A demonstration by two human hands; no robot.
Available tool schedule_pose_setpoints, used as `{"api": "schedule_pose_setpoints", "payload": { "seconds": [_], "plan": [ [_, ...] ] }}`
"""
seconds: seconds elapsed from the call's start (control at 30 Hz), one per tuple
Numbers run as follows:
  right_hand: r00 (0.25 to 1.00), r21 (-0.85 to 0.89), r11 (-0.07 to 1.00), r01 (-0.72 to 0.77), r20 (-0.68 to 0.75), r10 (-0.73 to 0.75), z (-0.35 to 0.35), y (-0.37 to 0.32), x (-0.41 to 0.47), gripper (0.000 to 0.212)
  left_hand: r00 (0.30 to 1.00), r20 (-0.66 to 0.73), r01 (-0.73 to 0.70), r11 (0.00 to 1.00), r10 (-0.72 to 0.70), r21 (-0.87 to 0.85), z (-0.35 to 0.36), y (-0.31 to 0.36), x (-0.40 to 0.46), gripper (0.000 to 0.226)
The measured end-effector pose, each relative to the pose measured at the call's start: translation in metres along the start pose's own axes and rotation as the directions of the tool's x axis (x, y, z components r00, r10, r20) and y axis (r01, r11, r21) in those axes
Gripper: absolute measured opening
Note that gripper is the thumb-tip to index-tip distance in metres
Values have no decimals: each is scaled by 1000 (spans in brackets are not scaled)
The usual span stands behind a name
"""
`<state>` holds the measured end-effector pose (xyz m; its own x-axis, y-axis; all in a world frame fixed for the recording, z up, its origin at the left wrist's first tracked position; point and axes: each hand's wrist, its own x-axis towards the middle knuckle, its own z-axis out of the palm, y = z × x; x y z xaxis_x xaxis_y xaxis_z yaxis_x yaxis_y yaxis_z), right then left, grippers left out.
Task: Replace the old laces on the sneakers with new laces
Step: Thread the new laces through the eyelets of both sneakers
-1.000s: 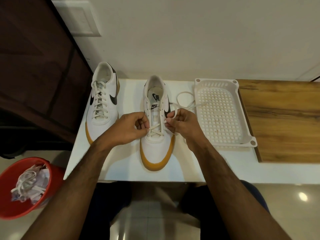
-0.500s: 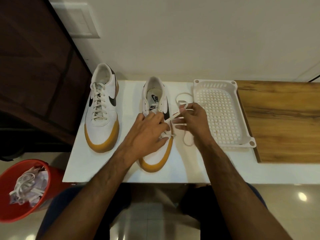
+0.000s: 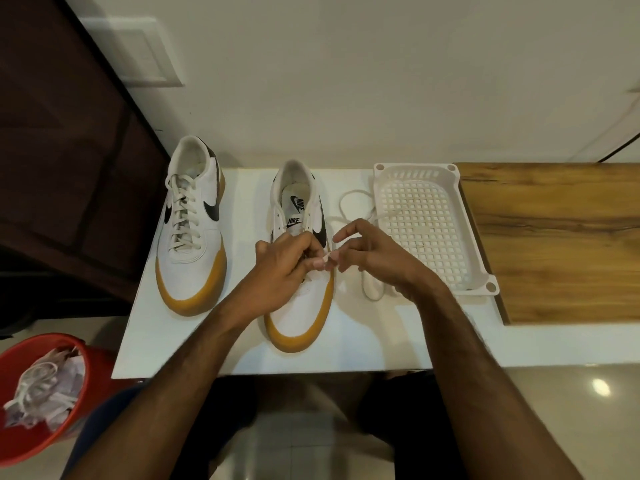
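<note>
One red bucket [image 3: 52, 393] stands on the floor at far left, holding a tangle of old laces [image 3: 38, 386] and crumpled paper. Two sneakers rest on one white surface [image 3: 363, 341], toes toward the viewer. The left sneaker [image 3: 192, 237] is fully laced and stands well apart from the hands. The middle sneaker [image 3: 299, 306] has most of its eyelets unlaced. The left hand [image 3: 280, 268] lies over its lacing area, fingers curled and pinching the new lace [image 3: 353, 199] near its tip. The right hand [image 3: 374, 254] hovers just beside the shoe, fingers bent, thumb and forefinger meeting the same lace end; the two hands touch at the fingertips. The lace loops across the surface toward one white perforated tray [image 3: 481, 271]. One wooden board [image 3: 554, 244] lies at far right.
</note>
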<state>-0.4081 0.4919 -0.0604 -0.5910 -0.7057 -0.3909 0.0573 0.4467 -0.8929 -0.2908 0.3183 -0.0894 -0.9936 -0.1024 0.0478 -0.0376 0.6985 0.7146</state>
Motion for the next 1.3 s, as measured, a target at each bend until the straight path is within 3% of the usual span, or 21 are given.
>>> {"api": "schedule_pose_setpoints", "payload": {
  "seconds": [0.07,0.13,0.33,0.5,0.7,0.8,0.93,1.03,1.17,1.3],
  "plan": [
    [996,-33,998,49,75,-46,-3,-2,-5,15,1000,7,21,997,-21,-69,-3,1,0,17],
    [990,-43,997,65,124,-59,-8,-4,-10,24,1000,6,26,988,-25,-152,-6,2,0,11],
    [983,50,984,170,58,-172,-16,-5,-13,48,999,-39,17,899,-38,-437,-15,11,1,16],
    [971,51,975,215,100,-219,-3,-13,-12,19,988,-145,-12,905,-55,-426,-18,17,1,23],
    [967,44,969,244,57,-247,0,-9,-4,21,993,-99,25,915,-71,-403,-24,13,0,22],
    [954,166,939,301,-69,-293,-8,-8,-3,25,992,-56,88,930,-115,-357,-32,1,-2,17],
    [922,453,806,380,-253,-293,-21,-6,-1,32,989,28,145,955,-142,-259,-39,-9,-9,10],
    [934,351,875,332,-250,-254,-12,-2,1,43,992,20,125,940,-126,-318,-39,-1,-8,8],
    [963,201,960,197,-224,-151,-2,-2,5,43,994,-24,83,893,-104,-443,-41,10,-5,13],
    [956,316,935,160,-284,-68,-8,1,7,29,987,-96,58,833,-132,-549,-51,10,-8,20]
  ]
}}
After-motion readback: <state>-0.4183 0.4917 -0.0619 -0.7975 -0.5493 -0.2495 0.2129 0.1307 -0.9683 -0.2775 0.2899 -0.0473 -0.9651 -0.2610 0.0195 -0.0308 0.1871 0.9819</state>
